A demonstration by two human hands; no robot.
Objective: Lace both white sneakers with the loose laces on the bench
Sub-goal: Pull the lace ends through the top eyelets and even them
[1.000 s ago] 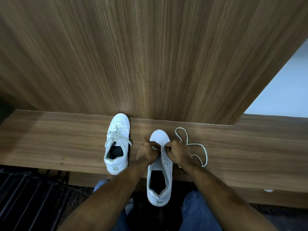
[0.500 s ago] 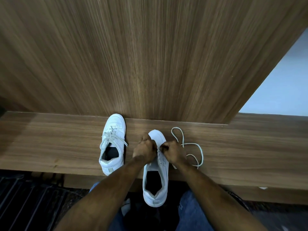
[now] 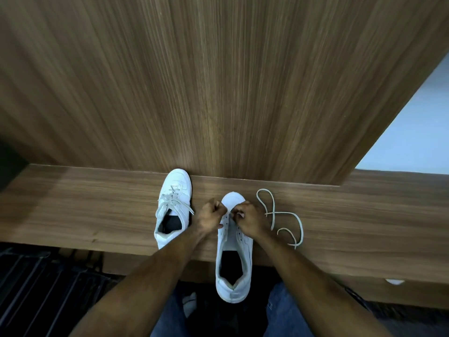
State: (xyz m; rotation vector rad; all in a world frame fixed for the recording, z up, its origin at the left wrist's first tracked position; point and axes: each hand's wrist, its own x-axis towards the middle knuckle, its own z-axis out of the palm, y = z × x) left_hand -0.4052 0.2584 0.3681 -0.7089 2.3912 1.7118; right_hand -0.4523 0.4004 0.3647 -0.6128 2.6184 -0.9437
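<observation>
Resting lengthwise across the bench (image 3: 364,215), heel overhanging its near edge: unlaced sneaker (image 3: 233,263). Its front eyelets are worked by the left hand (image 3: 211,215) and right hand (image 3: 251,220), both curled, pinching the loose lace (image 3: 286,216), whose slack is coiled beside the shoe. Laced sneaker (image 3: 173,205) stands nearby, toe at the back edge.
</observation>
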